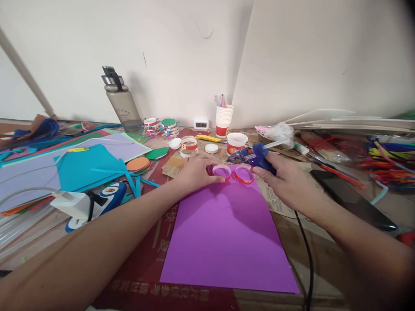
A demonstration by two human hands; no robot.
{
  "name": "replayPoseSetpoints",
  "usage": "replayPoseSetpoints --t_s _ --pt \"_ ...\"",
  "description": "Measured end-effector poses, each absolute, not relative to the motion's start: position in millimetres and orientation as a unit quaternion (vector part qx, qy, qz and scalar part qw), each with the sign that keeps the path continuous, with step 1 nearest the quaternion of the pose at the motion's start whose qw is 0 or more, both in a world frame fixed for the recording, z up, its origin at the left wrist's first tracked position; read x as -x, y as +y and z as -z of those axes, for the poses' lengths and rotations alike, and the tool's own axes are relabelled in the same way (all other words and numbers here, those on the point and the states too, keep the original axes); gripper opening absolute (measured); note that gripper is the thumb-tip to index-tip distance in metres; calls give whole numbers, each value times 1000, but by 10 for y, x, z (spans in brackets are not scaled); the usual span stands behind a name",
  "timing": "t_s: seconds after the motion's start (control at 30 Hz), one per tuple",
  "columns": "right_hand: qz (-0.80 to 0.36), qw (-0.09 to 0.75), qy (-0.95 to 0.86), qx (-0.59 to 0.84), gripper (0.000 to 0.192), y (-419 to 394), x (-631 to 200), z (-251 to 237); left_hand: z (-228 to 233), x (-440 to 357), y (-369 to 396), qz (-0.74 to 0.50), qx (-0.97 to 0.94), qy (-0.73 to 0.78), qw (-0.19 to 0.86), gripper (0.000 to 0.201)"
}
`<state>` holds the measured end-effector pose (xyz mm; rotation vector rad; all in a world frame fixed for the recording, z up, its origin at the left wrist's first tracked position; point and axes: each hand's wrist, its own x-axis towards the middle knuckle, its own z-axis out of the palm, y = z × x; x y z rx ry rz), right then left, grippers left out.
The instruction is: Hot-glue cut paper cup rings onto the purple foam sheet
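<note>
A purple sheet of paper point(227, 242) lies in front of me. On its far end stand two red-and-white paper cup rings, a left ring point(223, 172) and a right ring point(245, 175). My left hand point(198, 172) rests at the sheet's far left corner, thumb and fingers closed on the left ring's side. My right hand point(287, 175) grips a blue hot glue gun point(256, 156), a pale glue stick jutting from its back. The gun's nozzle points left, above and behind the rings. Whether it touches anything I cannot tell.
Behind the rings stand a paper cup point(236, 141), a stack of cups holding pens point(224, 115) and a small clock point(201, 124). Blue paper point(87, 168) and a power strip point(97, 207) lie left. A phone point(352, 198) lies right, near the gun's cord point(306, 246).
</note>
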<state>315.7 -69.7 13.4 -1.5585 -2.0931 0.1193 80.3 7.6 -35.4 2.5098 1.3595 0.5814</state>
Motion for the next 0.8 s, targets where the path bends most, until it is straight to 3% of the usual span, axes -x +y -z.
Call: replayPoseSetpoints --t_s 0.13,0.37,0.8 --pt "-31 283 -770 572 28 -711 -3187 -153 299 -821 48 -189 -850 476 124 53" --pt "-27 229 -790 568 23 -754 -3111 -98 289 -835 38 -184 -852 478 111 50" --pt "-16 247 -816 523 18 -668 -3022 99 312 -839 55 -191 -854 472 108 48"
